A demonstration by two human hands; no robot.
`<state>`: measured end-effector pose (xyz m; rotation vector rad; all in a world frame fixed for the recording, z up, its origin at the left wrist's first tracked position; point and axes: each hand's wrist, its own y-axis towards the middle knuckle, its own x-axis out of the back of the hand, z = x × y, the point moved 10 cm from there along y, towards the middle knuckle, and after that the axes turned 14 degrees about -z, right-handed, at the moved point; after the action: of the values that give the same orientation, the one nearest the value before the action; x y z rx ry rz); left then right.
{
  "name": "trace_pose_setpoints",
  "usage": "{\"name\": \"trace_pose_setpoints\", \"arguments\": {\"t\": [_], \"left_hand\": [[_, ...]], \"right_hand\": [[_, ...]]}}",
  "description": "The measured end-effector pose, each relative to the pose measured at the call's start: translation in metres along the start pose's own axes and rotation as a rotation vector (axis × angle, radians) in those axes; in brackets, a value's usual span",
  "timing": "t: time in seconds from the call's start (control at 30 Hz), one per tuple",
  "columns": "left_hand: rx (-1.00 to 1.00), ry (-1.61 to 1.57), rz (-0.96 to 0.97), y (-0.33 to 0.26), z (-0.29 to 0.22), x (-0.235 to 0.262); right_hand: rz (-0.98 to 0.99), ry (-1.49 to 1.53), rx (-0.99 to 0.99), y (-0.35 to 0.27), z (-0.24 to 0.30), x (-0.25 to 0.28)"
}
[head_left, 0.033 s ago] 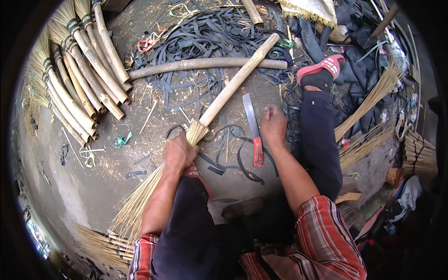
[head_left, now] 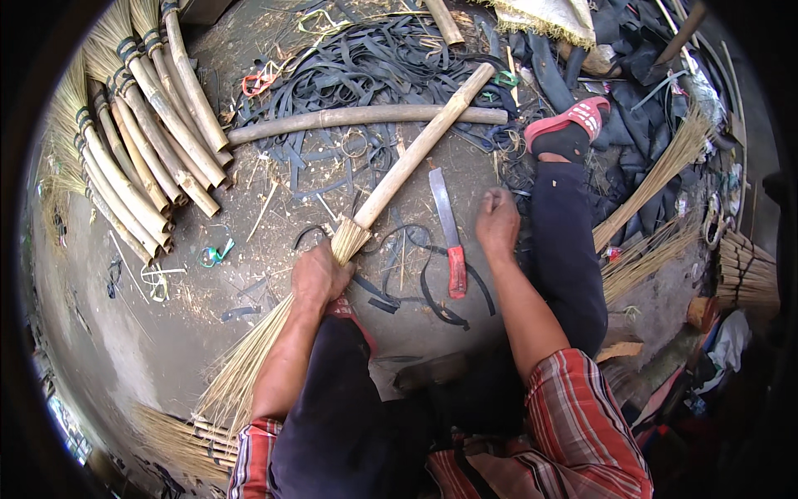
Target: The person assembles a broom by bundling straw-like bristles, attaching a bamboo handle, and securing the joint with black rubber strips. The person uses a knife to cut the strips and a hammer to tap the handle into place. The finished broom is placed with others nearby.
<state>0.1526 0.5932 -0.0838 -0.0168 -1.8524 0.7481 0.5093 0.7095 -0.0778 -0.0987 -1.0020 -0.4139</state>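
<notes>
As I observe it, the straw broom (head_left: 350,238) slants across the ground (head_left: 162,324): pale pole (head_left: 420,160) over a curved bamboo pole (head_left: 349,116), cut straw ends forming a collar (head_left: 352,229), long tan bristles (head_left: 243,353). A white woven sack (head_left: 544,18) lies beyond, contents hidden. A red-handled knife (head_left: 450,241) lies right of the broom. The left hand (head_left: 313,270) is closed around the straw below the collar; the right hand (head_left: 497,223) is curled near the knife; whether it holds anything, I cannot tell.
</notes>
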Motion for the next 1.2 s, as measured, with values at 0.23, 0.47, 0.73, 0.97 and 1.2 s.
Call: {"name": "trace_pose_setpoints", "arguments": {"t": [0.23, 0.47, 0.73, 0.97, 1.2], "left_hand": [[0.005, 0.024, 0.022, 0.001, 0.002, -0.011], [0.010, 0.005, 0.044, 0.001, 0.003, -0.011], [0.017, 0.003, 0.045, -0.001, 0.002, -0.007], [0.000, -0.004, 0.036, 0.000, 0.005, -0.011], [-0.013, -0.026, 0.055, 0.001, 0.007, -0.016]], "right_hand": [[-0.132, -0.095, 0.203, 0.035, 0.000, 0.026], [0.020, -0.461, 0.178, 0.082, -0.001, -0.025], [0.005, -0.262, 0.291, 0.057, 0.023, -0.015], [0.305, 0.478, -0.073, -0.048, 0.069, -0.006], [0.575, 0.484, 0.244, -0.104, 0.148, 0.010]]}}
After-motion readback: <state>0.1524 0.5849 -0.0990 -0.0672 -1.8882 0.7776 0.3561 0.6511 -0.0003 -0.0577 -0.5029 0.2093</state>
